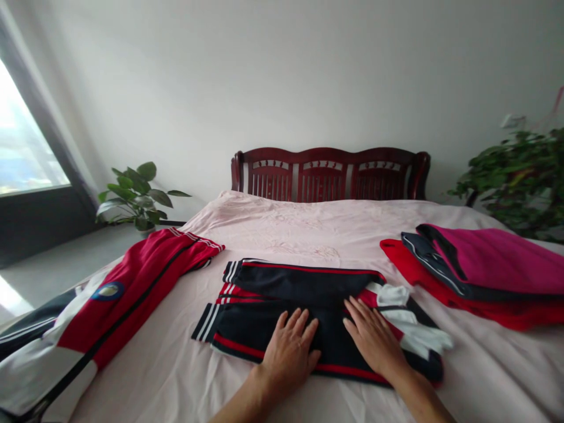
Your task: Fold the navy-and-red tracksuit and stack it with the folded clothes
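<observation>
Clothes, mostly navy with red trim and striped cuffs, are laid flat on a wrinkled pink sheet, touched by left hand and right hand, fingers spread, unclenched.

One head view: close above the bed, looking forward and down toward its far edge.

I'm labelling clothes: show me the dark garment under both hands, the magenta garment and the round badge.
Dark garment [329, 332]: head view, middle of its cloth.
Magenta garment [497, 258]: head view, upper face.
Round badge [108, 291]: head view, its centre.
</observation>
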{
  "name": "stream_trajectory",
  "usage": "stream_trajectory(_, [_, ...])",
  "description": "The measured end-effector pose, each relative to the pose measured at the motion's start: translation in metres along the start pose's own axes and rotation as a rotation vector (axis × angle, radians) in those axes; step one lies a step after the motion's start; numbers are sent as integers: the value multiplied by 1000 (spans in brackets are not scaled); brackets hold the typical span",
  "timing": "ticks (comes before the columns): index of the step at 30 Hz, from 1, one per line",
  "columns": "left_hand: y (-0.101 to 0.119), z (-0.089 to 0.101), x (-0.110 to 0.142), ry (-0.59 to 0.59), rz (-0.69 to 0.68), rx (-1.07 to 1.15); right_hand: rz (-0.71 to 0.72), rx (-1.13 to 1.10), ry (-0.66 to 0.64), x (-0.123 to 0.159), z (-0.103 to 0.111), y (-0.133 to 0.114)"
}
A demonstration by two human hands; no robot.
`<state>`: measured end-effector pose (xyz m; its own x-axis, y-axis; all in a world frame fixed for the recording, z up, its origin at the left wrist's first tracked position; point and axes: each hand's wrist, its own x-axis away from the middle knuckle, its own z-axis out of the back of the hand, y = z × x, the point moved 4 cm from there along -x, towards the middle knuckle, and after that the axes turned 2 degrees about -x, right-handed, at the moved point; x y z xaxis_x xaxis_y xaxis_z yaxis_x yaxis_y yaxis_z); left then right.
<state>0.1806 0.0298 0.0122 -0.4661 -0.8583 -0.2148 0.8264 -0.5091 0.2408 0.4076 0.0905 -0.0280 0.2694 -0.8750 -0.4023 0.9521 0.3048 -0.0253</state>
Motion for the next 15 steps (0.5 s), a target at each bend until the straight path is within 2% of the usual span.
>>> stream_trajectory(7, [-12,6,7,-55,-46,-16,3,-45,42,-2,1,5])
stream_trajectory(15, [-67,38,32,-88,126,-136,8,-28,87,1,-5,8])
